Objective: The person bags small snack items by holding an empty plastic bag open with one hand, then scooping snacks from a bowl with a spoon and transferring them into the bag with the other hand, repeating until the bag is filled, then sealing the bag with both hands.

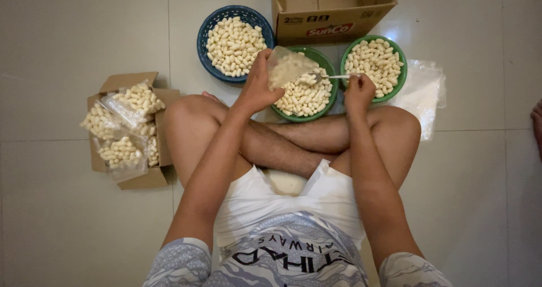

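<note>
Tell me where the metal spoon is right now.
The metal spoon is in the right hand, held level over the middle green bowl, its tip beside the clear plastic bag.

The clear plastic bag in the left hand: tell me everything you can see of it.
The clear plastic bag is small, thin and see-through, partly filled with pale puffed snack pieces. The left hand grips it from the side and holds it tilted above the middle green basket, mouth toward the spoon held by the right hand. Whether the spoon touches the bag cannot be told.
</note>
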